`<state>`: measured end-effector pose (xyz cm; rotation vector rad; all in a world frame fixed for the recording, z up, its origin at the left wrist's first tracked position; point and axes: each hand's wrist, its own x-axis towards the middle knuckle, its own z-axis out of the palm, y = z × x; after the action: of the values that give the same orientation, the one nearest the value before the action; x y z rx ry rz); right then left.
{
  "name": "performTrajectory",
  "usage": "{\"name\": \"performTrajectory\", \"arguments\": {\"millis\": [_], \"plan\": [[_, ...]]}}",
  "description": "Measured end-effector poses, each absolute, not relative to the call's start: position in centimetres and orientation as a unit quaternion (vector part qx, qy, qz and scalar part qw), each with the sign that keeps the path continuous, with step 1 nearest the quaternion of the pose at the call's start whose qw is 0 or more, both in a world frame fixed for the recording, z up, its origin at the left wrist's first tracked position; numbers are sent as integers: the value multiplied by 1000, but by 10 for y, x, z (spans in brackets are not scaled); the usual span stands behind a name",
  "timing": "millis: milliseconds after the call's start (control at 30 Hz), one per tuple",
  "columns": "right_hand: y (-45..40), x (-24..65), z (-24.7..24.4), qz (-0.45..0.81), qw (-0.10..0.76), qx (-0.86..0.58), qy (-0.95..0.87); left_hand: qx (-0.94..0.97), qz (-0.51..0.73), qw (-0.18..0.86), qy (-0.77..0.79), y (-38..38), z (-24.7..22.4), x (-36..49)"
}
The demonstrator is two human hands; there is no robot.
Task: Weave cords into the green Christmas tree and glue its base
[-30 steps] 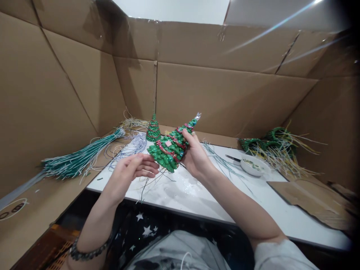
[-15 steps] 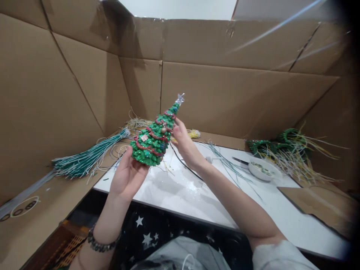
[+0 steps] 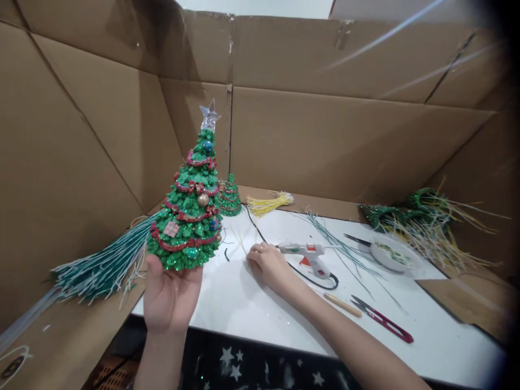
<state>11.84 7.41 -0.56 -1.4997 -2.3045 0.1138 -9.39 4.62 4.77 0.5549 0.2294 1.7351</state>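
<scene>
The left hand (image 3: pixel 168 300) is palm up and cupped beneath the base of the decorated tree (image 3: pixel 187 216), thumb at the near left side; the fingers behind the base are largely hidden. The tree is raised above the left part of the table (image 3: pixel 239 314), nearly upright, its clear star (image 3: pixel 209 116) at the top. The right hand (image 3: pixel 270 265) rests palm down on the table, fingers close together, fingertips beside some thin pale strands (image 3: pixel 242 245). Whether they pinch a strand cannot be told.

In the inspector's judgement, the tree's weight is best centred over the left palm, with light thumb pressure so that the raised ornaments are not rubbed. Levelness matters, as a tall, narrow top could tip. The right fingertips should work flat to the surface and take fine pieces singly.

Hazards noted: the glue gun (image 3: pixel 298 248) lies just beside the right hand, and its nozzle should be treated as hot. The red-handled snips (image 3: pixel 390 324) lie with blades parted, beside a wooden-handled tool (image 3: pixel 343 305); the forearm should pass well above both.
</scene>
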Motion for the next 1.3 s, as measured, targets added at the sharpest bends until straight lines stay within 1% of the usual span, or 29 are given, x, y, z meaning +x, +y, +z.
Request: {"name": "performTrajectory", "arguments": {"millis": [100,200,333,500,567,667,767,900,967,1100,1200,1300], "plan": [[75,119,-13,38,211,-535,-817,283,733,602,144,50,50,-97],[72,121,-20,37,256,-537,-803,302,737,581,168,52,52,-99],[64,125,-24,36,369,-529,-763,301,751,563,171,51,53,-101],[52,130,-12,22,531,-483,-696,275,762,566,155,47,54,-100],[47,134,-5,16,568,-463,-680,263,758,579,144,45,55,-96],[43,140,1,11,591,-433,-680,249,750,598,136,44,58,-89],[42,143,0,24,589,-402,-700,255,746,598,144,40,62,-84],[40,142,-1,70,548,-370,-747,265,746,595,142,33,64,-83],[38,143,2,97,509,-359,-776,263,747,594,142,30,64,-84],[36,148,9,142,400,-337,-840,270,743,595,144,28,66,-85],[36,147,9,142,354,-366,-849,274,744,595,134,28,68,-85],[36,132,5,121,334,-443,-823,269,748,592,131,29,68,-86]]}}
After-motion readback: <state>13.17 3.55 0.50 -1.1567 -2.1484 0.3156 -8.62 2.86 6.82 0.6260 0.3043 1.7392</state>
